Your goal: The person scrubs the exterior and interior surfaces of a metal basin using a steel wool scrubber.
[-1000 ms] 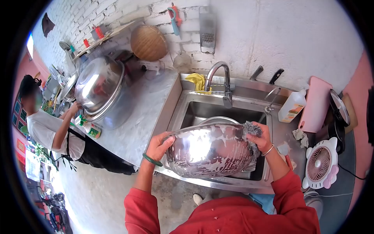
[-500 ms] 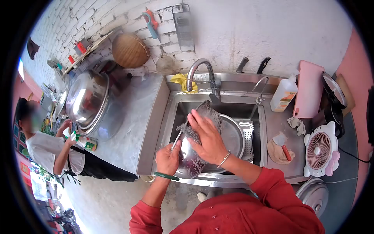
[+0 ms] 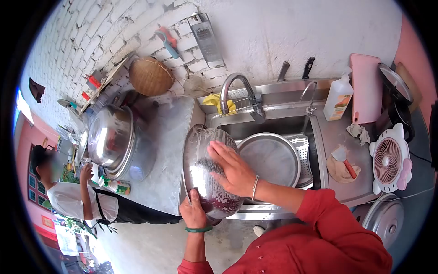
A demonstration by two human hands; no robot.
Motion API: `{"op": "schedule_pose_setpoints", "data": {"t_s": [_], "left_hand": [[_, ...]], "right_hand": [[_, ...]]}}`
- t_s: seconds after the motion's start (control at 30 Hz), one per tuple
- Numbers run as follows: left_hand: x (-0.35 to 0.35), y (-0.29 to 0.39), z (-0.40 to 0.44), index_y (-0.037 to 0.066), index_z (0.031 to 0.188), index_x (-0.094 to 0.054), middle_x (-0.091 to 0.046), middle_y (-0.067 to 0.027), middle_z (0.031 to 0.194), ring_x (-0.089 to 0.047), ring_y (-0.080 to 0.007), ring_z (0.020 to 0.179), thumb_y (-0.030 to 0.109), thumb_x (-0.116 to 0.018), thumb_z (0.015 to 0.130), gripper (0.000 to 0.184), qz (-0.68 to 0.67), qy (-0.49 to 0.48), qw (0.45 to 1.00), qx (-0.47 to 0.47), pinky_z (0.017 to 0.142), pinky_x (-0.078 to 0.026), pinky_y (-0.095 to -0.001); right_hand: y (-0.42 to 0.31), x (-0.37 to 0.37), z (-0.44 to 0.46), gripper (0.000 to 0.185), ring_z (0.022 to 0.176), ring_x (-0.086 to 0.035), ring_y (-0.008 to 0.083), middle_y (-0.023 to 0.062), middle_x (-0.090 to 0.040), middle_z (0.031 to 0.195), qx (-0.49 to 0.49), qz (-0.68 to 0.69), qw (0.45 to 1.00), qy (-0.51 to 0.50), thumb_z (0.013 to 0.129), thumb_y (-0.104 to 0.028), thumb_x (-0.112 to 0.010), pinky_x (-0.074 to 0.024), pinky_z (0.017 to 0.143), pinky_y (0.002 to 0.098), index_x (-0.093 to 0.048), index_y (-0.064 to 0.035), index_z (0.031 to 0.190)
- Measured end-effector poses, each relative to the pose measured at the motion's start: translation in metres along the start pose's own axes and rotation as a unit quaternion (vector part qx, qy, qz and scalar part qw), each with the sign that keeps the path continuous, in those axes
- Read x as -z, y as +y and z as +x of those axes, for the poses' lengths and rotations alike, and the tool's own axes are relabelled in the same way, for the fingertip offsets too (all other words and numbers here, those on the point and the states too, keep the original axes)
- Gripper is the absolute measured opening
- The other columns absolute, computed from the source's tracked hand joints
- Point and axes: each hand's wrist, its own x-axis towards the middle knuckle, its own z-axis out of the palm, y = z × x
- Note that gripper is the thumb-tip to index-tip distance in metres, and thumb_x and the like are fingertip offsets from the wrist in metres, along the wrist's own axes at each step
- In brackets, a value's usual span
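A large shiny metal basin (image 3: pixel 212 192) is tipped on its side over the sink's left edge, its outer surface streaked with white suds. My left hand (image 3: pixel 193 211) grips its rim near the lower left, thumb on the outer wall. Against the basin's outside, my right hand (image 3: pixel 233 172) presses a grey steel wool scrubber (image 3: pixel 207 164), partly hidden beneath its fingers. In the sink (image 3: pixel 280 124) lies a round metal pan (image 3: pixel 269 157), beside a perforated metal tray (image 3: pixel 303 157). The curved faucet (image 3: pixel 237 76) stands behind the basin.
On the left counter (image 3: pixel 159 160) stand large metal pots (image 3: pixel 109 137), with a person (image 3: pixel 68 198) beyond. To the right are a white bottle (image 3: pixel 338 98), a pink cutting board (image 3: pixel 365 89), a cloth with a scraper (image 3: pixel 343 168) and a small fan (image 3: pixel 389 160).
The basin has come up and left out of the sink, turning its outer surface toward me. My right hand has shifted slightly lower with the scrubber. The person's hand at left has changed position.
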Motion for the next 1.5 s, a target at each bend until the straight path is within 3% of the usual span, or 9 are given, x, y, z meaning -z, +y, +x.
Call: {"op": "schedule_pose_setpoints", "data": {"t_s": [0.2,0.4,0.5,0.73,0.9,1.1,1.23,1.33,1.5], "left_hand": [[0.017,-0.008,-0.019,0.001,0.072,-0.058,-0.052,-0.0168,0.054,-0.047,-0.0325,0.046,0.026,-0.054,0.093,0.033,0.169,-0.061,0.974,-0.139,0.046,-0.039,-0.0364],[0.049,-0.021,-0.035,0.000,0.075,-0.060,-0.049,-0.0161,0.053,-0.048,-0.0280,0.045,0.037,-0.051,0.094,0.042,0.141,-0.085,0.968,-0.188,0.046,-0.039,-0.0358],[0.048,-0.009,-0.025,-0.001,0.073,-0.059,-0.050,-0.0165,0.053,-0.050,-0.0292,0.045,0.038,-0.050,0.094,0.045,0.173,-0.086,0.969,-0.155,0.047,-0.039,-0.0363],[0.037,-0.037,-0.017,0.001,0.057,-0.048,-0.044,-0.0159,0.048,-0.044,-0.0333,0.043,0.028,-0.052,0.092,0.045,0.079,-0.079,0.971,-0.211,0.043,-0.033,-0.0366],[0.074,-0.051,-0.023,0.005,0.064,-0.054,-0.049,-0.0074,0.050,-0.048,-0.0257,0.043,0.030,-0.046,0.094,0.040,0.107,-0.120,0.949,-0.272,0.043,-0.035,-0.0354],[0.090,-0.092,-0.034,0.005,0.056,-0.044,-0.040,-0.0079,0.046,-0.042,-0.0272,0.041,0.046,-0.041,0.093,0.055,0.137,0.004,0.938,-0.320,0.044,-0.028,-0.0368],[0.110,-0.100,-0.034,0.004,0.057,-0.047,-0.042,-0.0098,0.046,-0.044,-0.0254,0.042,0.047,-0.039,0.094,0.056,0.155,0.021,0.955,-0.253,0.043,-0.029,-0.0368],[0.097,-0.067,-0.032,0.001,0.060,-0.047,-0.038,-0.0072,0.046,-0.038,-0.0170,0.042,0.044,-0.042,0.095,0.055,0.131,0.004,0.968,-0.214,0.042,-0.028,-0.0330],[0.066,-0.036,-0.019,-0.001,0.065,-0.051,-0.043,-0.0098,0.048,-0.041,-0.0193,0.042,0.033,-0.044,0.096,0.047,0.130,-0.007,0.968,-0.212,0.043,-0.032,-0.0361]], "right_hand": [[0.002,-0.009,0.013,0.067,0.136,-0.019,0.0387,0.0311,-0.022,0.142,-0.069,0.018,0.997,0.012,0.086,-0.021,-0.053,-0.0199,0.111,0.0423,-0.023,0.0156,0.134],[0.077,-0.003,0.053,0.039,0.104,-0.056,0.0339,0.0193,-0.058,0.115,-0.265,0.222,0.929,-0.129,0.093,-0.037,-0.046,-0.0411,0.089,0.0387,-0.057,-0.0049,0.112],[0.007,-0.010,0.043,0.037,0.110,-0.051,0.0273,0.0157,-0.059,0.105,0.076,0.060,0.995,0.036,0.087,-0.035,-0.054,-0.0284,0.107,0.0410,-0.062,-0.0005,0.098],[-0.056,-0.006,0.019,0.024,0.071,-0.050,0.0216,0.0042,-0.049,0.062,0.195,-0.008,0.980,-0.048,0.070,-0.032,-0.066,-0.0400,0.078,0.0349,-0.058,-0.0105,0.062],[0.039,0.018,0.059,0.063,0.064,-0.055,0.0278,0.0139,-0.059,0.065,-0.164,0.059,0.958,-0.226,0.086,-0.057,-0.048,-0.0432,0.065,0.0389,-0.060,0.0007,0.064],[0.141,-0.062,0.028,0.078,0.048,-0.043,0.0189,0.0147,-0.039,0.047,-0.243,0.306,0.918,0.067,0.080,-0.067,-0.049,-0.0386,0.053,0.0386,-0.043,0.0022,0.046],[0.107,-0.044,0.042,0.078,0.052,-0.046,0.0186,0.0153,-0.039,0.046,-0.274,0.292,0.916,-0.031,0.080,-0.068,-0.049,-0.0393,0.055,0.0381,-0.042,0.0018,0.045],[0.033,-0.013,0.078,0.072,0.059,-0.052,0.0309,0.0192,-0.049,0.052,-0.182,0.093,0.960,-0.192,0.085,-0.062,-0.046,-0.0420,0.062,0.0408,-0.046,0.0004,0.047],[-0.059,-0.023,0.079,0.049,0.066,-0.058,0.0262,0.0138,-0.060,0.063,0.085,-0.118,0.978,-0.152,0.088,-0.042,-0.048,-0.0401,0.073,0.0360,-0.062,-0.0044,0.060]]}}
